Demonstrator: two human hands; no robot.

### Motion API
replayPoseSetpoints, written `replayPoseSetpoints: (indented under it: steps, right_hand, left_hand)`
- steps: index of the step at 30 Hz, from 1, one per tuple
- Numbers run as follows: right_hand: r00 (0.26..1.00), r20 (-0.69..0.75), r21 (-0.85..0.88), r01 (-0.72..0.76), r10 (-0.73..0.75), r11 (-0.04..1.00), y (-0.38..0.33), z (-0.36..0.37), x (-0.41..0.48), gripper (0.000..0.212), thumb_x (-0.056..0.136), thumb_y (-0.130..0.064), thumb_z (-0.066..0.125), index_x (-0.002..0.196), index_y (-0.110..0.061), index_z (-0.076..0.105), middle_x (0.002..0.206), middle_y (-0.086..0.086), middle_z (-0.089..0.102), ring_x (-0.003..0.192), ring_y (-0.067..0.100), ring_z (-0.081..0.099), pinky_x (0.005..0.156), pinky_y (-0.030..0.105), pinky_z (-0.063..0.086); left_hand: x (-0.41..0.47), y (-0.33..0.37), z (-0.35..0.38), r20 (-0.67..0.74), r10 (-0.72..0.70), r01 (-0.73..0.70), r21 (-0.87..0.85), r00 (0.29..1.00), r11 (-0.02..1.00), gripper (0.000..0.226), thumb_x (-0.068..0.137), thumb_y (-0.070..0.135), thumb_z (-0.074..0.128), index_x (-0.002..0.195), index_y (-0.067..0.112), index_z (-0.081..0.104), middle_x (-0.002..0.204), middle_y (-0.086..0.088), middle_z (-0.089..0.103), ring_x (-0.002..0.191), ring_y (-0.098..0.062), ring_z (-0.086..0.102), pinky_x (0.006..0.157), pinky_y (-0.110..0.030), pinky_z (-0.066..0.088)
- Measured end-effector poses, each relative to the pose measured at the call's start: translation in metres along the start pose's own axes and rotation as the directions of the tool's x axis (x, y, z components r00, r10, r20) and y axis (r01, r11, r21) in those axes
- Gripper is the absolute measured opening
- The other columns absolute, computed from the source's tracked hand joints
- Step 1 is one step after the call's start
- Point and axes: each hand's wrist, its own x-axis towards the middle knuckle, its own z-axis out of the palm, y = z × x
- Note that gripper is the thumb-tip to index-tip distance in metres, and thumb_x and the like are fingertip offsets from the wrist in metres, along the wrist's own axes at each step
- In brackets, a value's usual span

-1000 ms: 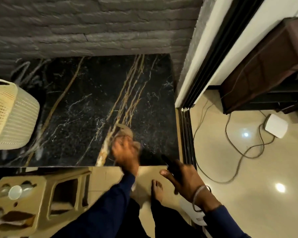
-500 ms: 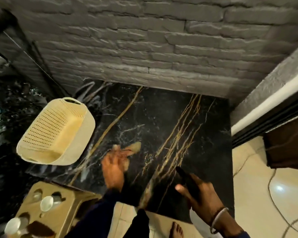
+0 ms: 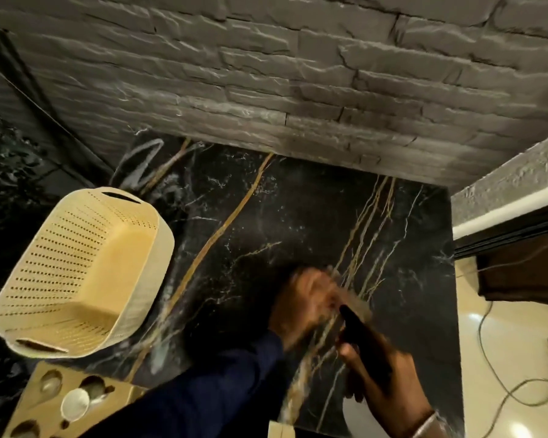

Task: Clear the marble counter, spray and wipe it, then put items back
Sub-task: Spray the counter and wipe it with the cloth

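Left hand (image 3: 307,298) is being pressed onto a beige cloth (image 3: 356,300) on the black marble counter (image 3: 266,222), way too blurry to call the grip. A spray bottle (image 3: 359,338) is being gripped by the right hand (image 3: 383,374), at 5 o'clock. A cream perforated basket (image 3: 76,273) is sitting at 9 o'clock.

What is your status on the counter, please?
Left hand, blurred, on cloth on counter. Right hand grips bottle. Basket stands left.
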Motion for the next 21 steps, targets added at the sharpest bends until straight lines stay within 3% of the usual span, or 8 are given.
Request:
replayPoseSetpoints:
  steps: [2, 4, 7, 10, 14, 16, 18, 21]
  right_hand:
    - [1.0, 0.014, 0.015, 0.008, -0.008, 1.0, 0.001, 0.004, 0.01, 0.049, 0.085, -0.057, 0.053, 0.134, -0.054, 0.043, 0.091, -0.013, 0.071, 0.049, 0.012, 0.066, 0.054, 0.024, 0.056]
    - [1.0, 0.024, 0.01, -0.001, 0.0, 1.0, 0.005, 0.009, 0.023, 0.055, 0.083, -0.062, 0.052, 0.136, -0.049, 0.043, 0.091, -0.017, 0.071, 0.055, 0.007, 0.067, 0.059, 0.021, 0.056]
    - [1.0, 0.015, 0.021, -0.003, 0.003, 1.0, 0.007, 0.007, 0.043, 0.058, 0.084, -0.061, 0.051, 0.139, -0.044, 0.041, 0.093, -0.017, 0.068, 0.06, 0.008, 0.066, 0.06, 0.021, 0.055]
    - [1.0, 0.008, 0.008, -0.022, 0.021, 1.0, 0.009, 0.002, 0.059, 0.061, 0.084, -0.059, 0.052, 0.141, -0.041, 0.04, 0.091, -0.011, 0.067, 0.067, 0.006, 0.065, 0.064, 0.026, 0.057]
    - [0.99, -0.125, -0.084, -0.076, 0.066, 0.994, 0.02, -0.016, 0.066, 0.053, 0.081, -0.069, 0.049, 0.128, -0.045, 0.051, 0.089, -0.012, 0.069, 0.071, 0.004, 0.066, 0.068, 0.027, 0.055]
    - [0.978, -0.188, -0.178, -0.125, 0.09, 0.976, 0.027, -0.029, 0.06, 0.067, 0.079, -0.077, 0.037, 0.133, -0.039, 0.05, 0.094, -0.007, 0.068, 0.074, 0.008, 0.064, 0.071, 0.025, 0.054]
    - [0.964, -0.234, -0.224, -0.177, 0.124, 0.958, 0.038, -0.043, 0.048, 0.076, 0.077, -0.085, 0.026, 0.131, -0.037, 0.049, 0.098, -0.009, 0.063, 0.077, 0.007, 0.059, 0.077, 0.025, 0.054]
    - [0.939, -0.272, -0.172, -0.264, 0.212, 0.949, 0.055, -0.065, 0.028, 0.064, 0.076, -0.081, 0.038, 0.129, -0.046, 0.045, 0.1, -0.011, 0.067, 0.076, 0.01, 0.065, 0.077, 0.032, 0.057]
  left_hand:
    - [-0.003, -0.072, 0.033, -0.009, -0.357, 0.357, -0.03, 0.934, 0.934, 0.032, 0.095, 0.045, 0.054, 0.125, 0.035, 0.059, 0.126, 0.002, 0.055, 0.109, -0.027, 0.058, 0.092, -0.054, 0.052]
    - [0.004, -0.139, 0.033, -0.084, -0.668, 0.672, 0.029, 0.74, 0.74, 0.045, 0.091, 0.033, 0.063, 0.135, 0.029, 0.054, 0.127, -0.009, 0.054, 0.109, -0.033, 0.054, 0.094, -0.052, 0.047]
    - [0.024, -0.175, 0.011, -0.284, -0.681, 0.735, 0.185, 0.675, 0.652, 0.066, 0.09, 0.037, 0.06, 0.149, 0.019, 0.038, 0.134, -0.02, 0.047, 0.114, -0.039, 0.046, 0.101, -0.046, 0.036]
    - [0.046, -0.111, 0.021, -0.25, -0.782, 0.796, -0.068, 0.571, 0.602, 0.057, 0.092, 0.035, 0.056, 0.143, 0.012, 0.045, 0.126, -0.016, 0.054, 0.114, -0.027, 0.051, 0.101, -0.037, 0.041]
    - [0.055, 0.025, 0.065, 0.121, -0.416, 0.432, -0.176, 0.901, 0.884, 0.042, 0.092, 0.034, 0.038, 0.124, 0.017, 0.059, 0.124, -0.007, 0.056, 0.113, -0.017, 0.053, 0.101, -0.031, 0.043]
    - [0.034, 0.084, 0.073, 0.33, -0.133, 0.242, -0.317, 0.935, 0.917, 0.056, 0.089, 0.031, 0.03, 0.133, 0.005, 0.052, 0.135, -0.021, 0.051, 0.125, -0.031, 0.049, 0.11, -0.036, 0.037]
    - [0.026, 0.105, 0.085, 0.296, 0.145, -0.017, -0.395, 0.944, 0.918, 0.062, 0.09, 0.029, 0.028, 0.132, -0.012, 0.049, 0.138, -0.028, 0.051, 0.13, -0.027, 0.042, 0.109, -0.03, 0.034]
    - [0.052, 0.093, 0.121, 0.32, 0.349, -0.228, -0.358, 0.881, 0.905, 0.052, 0.089, 0.031, 0.048, 0.134, 0.007, 0.058, 0.14, -0.016, 0.053, 0.13, -0.016, 0.041, 0.116, -0.03, 0.029]
